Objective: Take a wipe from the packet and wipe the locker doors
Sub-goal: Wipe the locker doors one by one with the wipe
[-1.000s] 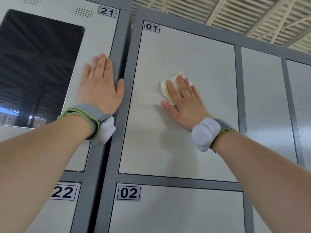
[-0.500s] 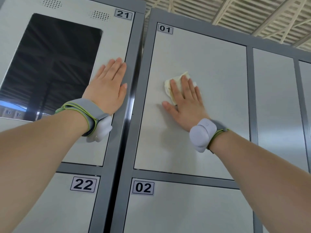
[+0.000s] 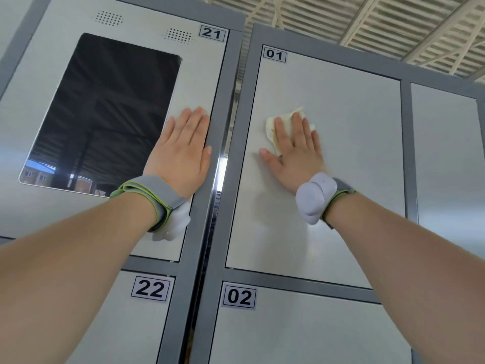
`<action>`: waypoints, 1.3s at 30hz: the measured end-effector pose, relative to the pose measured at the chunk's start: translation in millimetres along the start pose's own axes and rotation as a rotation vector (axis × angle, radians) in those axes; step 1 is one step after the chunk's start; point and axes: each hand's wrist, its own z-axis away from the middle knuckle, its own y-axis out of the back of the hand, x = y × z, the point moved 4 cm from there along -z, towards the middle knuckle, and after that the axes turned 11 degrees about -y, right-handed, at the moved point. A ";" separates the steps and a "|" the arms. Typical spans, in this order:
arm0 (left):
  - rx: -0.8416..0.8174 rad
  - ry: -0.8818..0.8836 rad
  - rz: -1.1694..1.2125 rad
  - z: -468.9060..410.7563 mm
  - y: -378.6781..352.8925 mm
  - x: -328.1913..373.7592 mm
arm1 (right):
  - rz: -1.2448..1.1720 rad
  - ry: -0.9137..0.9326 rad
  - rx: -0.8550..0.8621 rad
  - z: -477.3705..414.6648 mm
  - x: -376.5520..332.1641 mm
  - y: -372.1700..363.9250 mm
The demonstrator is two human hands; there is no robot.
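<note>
Now we are wiping door 01 (image 3: 354,193). Our right grip (image 3: 296,153) lies flat and open on it, fingers straight, pressing the crumpled wipe (image 3: 284,122) against the upper middle of the panel, with nothing curled round it. The wipe shows past the fingertips and beside the index finger, and the thumb rests on bare door. Our left grip (image 3: 181,153) is just as flat and open, braced on door 21 (image 3: 202,82) between the dark screen (image 3: 110,114) and the grey frame (image 3: 223,114).

To do this well, we judge, we should press evenly through the fingers so the wipe slides with the hand rather than bunching or slipping out. Overlapping passes from the 01 label (image 3: 274,54) down to the lower edge would cover the panel, corners included. The wipe looks yellowish, so refolding it to a fresh face may help.
</note>
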 end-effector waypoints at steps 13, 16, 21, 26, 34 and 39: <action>0.022 0.107 0.005 5.8 0.1 -5.5 | -0.012 -0.070 -0.051 -46.1 -4.1 17.7; -0.005 0.057 0.007 7.6 1.5 -12.0 | -0.016 -0.032 -0.025 -38.7 -14.6 10.7; -0.038 0.005 0.022 12.1 4.9 -19.4 | 0.004 0.140 -0.013 3.0 -30.3 -0.6; -0.044 0.010 0.012 14.4 4.4 -16.3 | 0.032 0.215 -0.044 15.3 -29.7 -0.4; -0.045 0.007 0.049 13.2 5.8 -18.6 | -0.020 0.063 -0.028 -10.0 -34.3 1.9; -0.064 0.017 0.076 13.6 8.0 -18.0 | 0.012 0.228 0.002 31.2 -41.2 -8.1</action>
